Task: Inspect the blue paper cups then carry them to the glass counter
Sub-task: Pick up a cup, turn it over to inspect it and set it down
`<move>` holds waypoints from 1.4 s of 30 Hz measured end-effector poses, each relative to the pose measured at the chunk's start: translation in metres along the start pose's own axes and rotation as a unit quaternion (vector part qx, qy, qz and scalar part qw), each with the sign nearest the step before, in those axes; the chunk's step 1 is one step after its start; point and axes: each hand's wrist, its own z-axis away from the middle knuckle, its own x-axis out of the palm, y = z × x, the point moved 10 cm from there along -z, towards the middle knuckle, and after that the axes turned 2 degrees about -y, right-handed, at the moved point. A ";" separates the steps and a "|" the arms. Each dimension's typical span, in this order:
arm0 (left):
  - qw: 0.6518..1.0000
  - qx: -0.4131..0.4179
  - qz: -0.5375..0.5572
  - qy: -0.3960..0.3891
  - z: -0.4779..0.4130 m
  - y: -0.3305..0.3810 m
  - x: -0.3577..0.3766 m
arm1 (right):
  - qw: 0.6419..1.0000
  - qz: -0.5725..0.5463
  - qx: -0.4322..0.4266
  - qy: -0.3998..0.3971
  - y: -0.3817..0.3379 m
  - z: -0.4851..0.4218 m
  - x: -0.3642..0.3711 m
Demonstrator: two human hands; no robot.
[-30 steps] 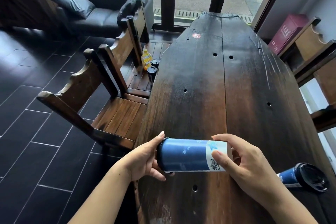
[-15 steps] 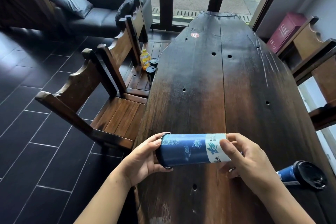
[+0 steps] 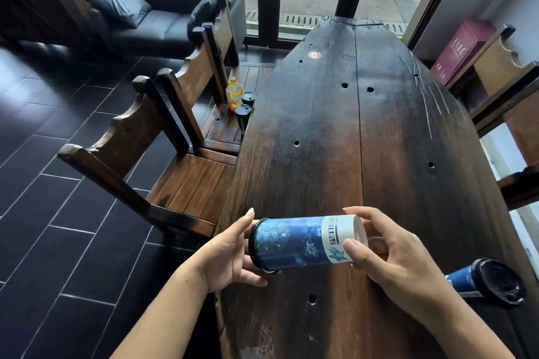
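A blue cup [image 3: 294,242] lies sideways in the air just above the near end of the wooden table [image 3: 350,140]. The left hand [image 3: 224,259] curls round its black-lidded end and the right hand [image 3: 399,259] pinches its white base (thumb in front, fingers behind). A second blue cup [image 3: 490,281] lies on its side on the table at near right, and a yellow bottle [image 3: 234,93] stands on a far-left chair [image 3: 227,125].

— How many blue paper cups [image 3: 303,242] [image 3: 484,281]?
— Two.
— Hands?
— Two: one left hand [image 3: 230,256], one right hand [image 3: 399,259].
— Tables?
— One table [image 3: 350,140].
— And on the chair seat?
— Two dark lidded cups [image 3: 248,98] [image 3: 243,114] and one yellow bottle [image 3: 234,93].
— Chairs?
— Two wooden chairs [image 3: 186,183] [image 3: 215,73] on the left; those on the right are cut off, so I cannot count them. One sofa [image 3: 163,26], one red box [image 3: 458,49].
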 end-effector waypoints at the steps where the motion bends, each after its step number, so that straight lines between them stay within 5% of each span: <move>1: 1.000 -0.009 -0.006 0.001 -0.001 -0.001 0.000 | 1.000 0.005 -0.007 -0.005 -0.001 0.000 0.001; 23: 0.987 0.125 0.098 -0.018 -0.004 0.012 0.001 | 0.998 -0.035 0.046 0.037 0.020 -0.002 -0.004; 34: 0.998 -0.030 -0.034 0.042 -0.003 -0.011 -0.003 | 0.999 0.038 0.008 0.003 0.007 0.004 -0.001; 42: 0.999 -0.012 -0.024 0.040 -0.005 -0.007 -0.002 | 0.999 0.045 0.011 -0.003 0.010 0.003 0.001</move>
